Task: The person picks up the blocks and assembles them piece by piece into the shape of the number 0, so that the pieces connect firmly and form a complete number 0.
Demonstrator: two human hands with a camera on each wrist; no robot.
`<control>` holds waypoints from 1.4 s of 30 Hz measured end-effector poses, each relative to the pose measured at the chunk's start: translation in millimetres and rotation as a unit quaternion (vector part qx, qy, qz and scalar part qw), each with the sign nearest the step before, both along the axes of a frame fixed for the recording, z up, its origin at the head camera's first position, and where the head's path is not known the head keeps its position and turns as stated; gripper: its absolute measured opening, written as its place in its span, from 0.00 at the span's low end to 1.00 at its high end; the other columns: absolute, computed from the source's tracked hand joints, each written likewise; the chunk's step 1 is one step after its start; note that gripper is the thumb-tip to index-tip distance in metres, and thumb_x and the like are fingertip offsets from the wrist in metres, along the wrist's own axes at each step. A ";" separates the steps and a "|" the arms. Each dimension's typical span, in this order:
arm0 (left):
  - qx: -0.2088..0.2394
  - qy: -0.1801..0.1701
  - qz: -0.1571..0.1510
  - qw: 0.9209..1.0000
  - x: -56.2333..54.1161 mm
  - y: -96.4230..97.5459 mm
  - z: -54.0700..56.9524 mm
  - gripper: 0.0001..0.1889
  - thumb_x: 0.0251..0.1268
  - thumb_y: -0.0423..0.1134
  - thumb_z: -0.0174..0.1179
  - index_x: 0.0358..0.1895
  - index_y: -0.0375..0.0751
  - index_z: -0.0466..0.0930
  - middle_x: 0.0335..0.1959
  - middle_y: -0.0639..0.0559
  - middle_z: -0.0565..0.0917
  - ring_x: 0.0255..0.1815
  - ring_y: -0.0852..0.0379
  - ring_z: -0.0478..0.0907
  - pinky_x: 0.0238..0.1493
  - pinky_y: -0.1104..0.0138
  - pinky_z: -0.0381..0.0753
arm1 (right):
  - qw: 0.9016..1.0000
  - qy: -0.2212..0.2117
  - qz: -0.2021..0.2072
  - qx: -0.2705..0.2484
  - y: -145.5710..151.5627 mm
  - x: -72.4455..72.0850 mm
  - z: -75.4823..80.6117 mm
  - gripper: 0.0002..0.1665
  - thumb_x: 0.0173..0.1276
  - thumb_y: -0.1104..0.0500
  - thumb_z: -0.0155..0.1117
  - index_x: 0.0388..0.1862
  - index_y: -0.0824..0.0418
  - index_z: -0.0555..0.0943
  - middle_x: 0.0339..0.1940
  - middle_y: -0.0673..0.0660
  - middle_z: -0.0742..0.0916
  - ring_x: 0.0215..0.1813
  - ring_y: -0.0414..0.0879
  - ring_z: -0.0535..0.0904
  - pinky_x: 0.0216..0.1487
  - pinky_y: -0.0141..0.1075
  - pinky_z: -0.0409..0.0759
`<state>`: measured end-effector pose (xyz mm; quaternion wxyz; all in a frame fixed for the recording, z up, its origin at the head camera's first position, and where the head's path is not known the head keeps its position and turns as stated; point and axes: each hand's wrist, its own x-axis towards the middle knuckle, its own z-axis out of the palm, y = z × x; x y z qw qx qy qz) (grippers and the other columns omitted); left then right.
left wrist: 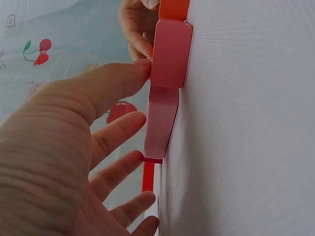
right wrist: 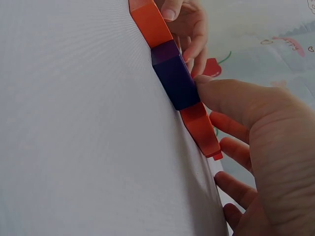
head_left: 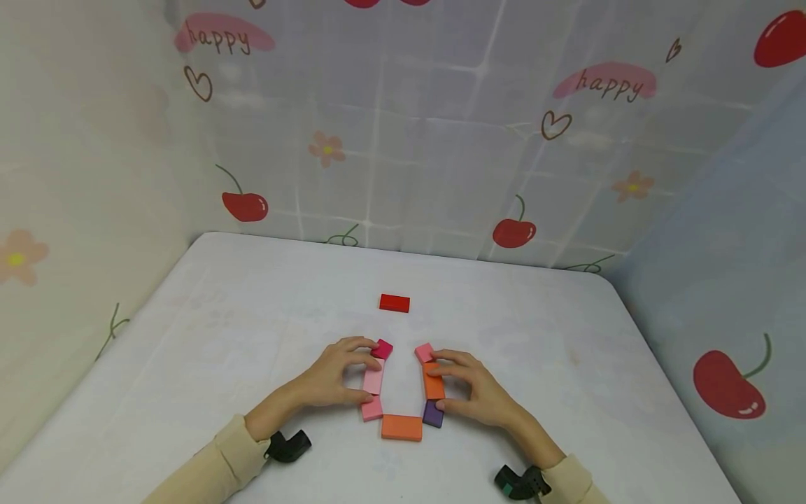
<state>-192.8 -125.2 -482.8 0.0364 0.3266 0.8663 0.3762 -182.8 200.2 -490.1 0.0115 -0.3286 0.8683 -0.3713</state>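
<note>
My left hand [head_left: 336, 374] lies along the left side of a ring of small blocks. Its thumb touches a pink block [head_left: 371, 409], and its fingertips reach a pale pink block [head_left: 373, 382] and a magenta block [head_left: 383, 348]. Opposite, my right hand [head_left: 478, 393] has its thumb against a purple block [head_left: 432, 416]. The right fingertips touch an orange block [head_left: 434, 385] and a second pink block [head_left: 423, 352]. Another orange block [head_left: 401, 428] joins the two sides at the front. The wrist views show the fingers spread and only lightly bent.
Beyond the ring, a red block [head_left: 394, 303] lies apart in line with the ring's gap at the back. The white table [head_left: 535, 322] is bordered by hanging printed cloth [head_left: 428, 140]. A black wrist device [head_left: 288, 446] sits at each sleeve.
</note>
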 end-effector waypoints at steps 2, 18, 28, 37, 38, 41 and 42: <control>-0.002 0.002 -0.001 1.000 0.2 -0.4 0.3 0.20 0.51 0.47 0.72 0.50 0.53 0.84 0.66 0.50 0.73 0.71 0.44 0.61 0.65 0.38 0.61 | 1.000 -0.005 -0.001 -0.002 -0.4 0.2 0.9 0.27 0.58 0.49 0.74 0.58 0.46 0.82 0.68 0.52 0.76 0.70 0.54 0.67 0.62 0.63 0.69; -0.026 0.029 0.003 0.999 -0.1 -0.3 5.2 0.20 0.51 0.48 0.72 0.50 0.55 0.84 0.65 0.50 0.74 0.70 0.43 0.62 0.68 0.32 0.51 | 0.998 0.022 -0.009 -0.065 1.6 -11.3 15.7 0.25 0.58 0.60 0.74 0.56 0.59 0.81 0.65 0.61 0.77 0.67 0.58 0.72 0.67 0.46 0.71; -0.023 0.026 0.009 0.999 1.4 -1.7 -1.9 0.20 0.50 0.49 0.72 0.50 0.56 0.84 0.64 0.51 0.75 0.70 0.44 0.63 0.68 0.32 0.50 | 0.998 -0.018 -0.063 -0.015 -20.0 -73.8 40.1 0.26 0.63 0.60 0.70 0.60 0.60 0.79 0.63 0.59 0.79 0.65 0.57 0.74 0.62 0.60 0.73; -0.017 0.016 0.003 1.000 3.3 -0.8 -1.9 0.20 0.50 0.50 0.72 0.50 0.56 0.84 0.64 0.51 0.75 0.70 0.43 0.62 0.68 0.31 0.49 | 0.994 -0.072 -0.072 0.026 -43.7 -131.2 39.6 0.26 0.66 0.58 0.67 0.63 0.58 0.77 0.61 0.59 0.80 0.61 0.58 0.76 0.61 0.56 0.75; -0.020 0.014 0.004 1.000 3.2 -0.8 -1.4 0.20 0.51 0.50 0.72 0.50 0.56 0.84 0.65 0.51 0.74 0.70 0.44 0.62 0.68 0.32 0.49 | 0.993 -0.083 -0.074 0.027 -45.5 -134.7 39.3 0.26 0.66 0.58 0.67 0.63 0.57 0.77 0.62 0.59 0.80 0.61 0.58 0.75 0.61 0.55 0.75; -0.029 0.008 0.008 1.000 2.5 -1.4 0.6 0.21 0.51 0.51 0.72 0.50 0.57 0.83 0.65 0.52 0.74 0.71 0.45 0.61 0.69 0.32 0.48 | 0.992 -0.103 -0.071 0.023 -50.6 -142.8 37.9 0.26 0.66 0.58 0.66 0.64 0.58 0.77 0.62 0.59 0.80 0.61 0.58 0.75 0.61 0.53 0.76; -0.030 0.008 0.009 0.999 2.3 -1.9 1.4 0.21 0.51 0.51 0.72 0.50 0.57 0.83 0.66 0.52 0.74 0.71 0.44 0.61 0.70 0.33 0.48 | 0.991 -0.109 -0.070 0.021 -52.6 -144.7 37.6 0.26 0.66 0.59 0.66 0.63 0.58 0.77 0.62 0.59 0.80 0.60 0.58 0.75 0.61 0.53 0.76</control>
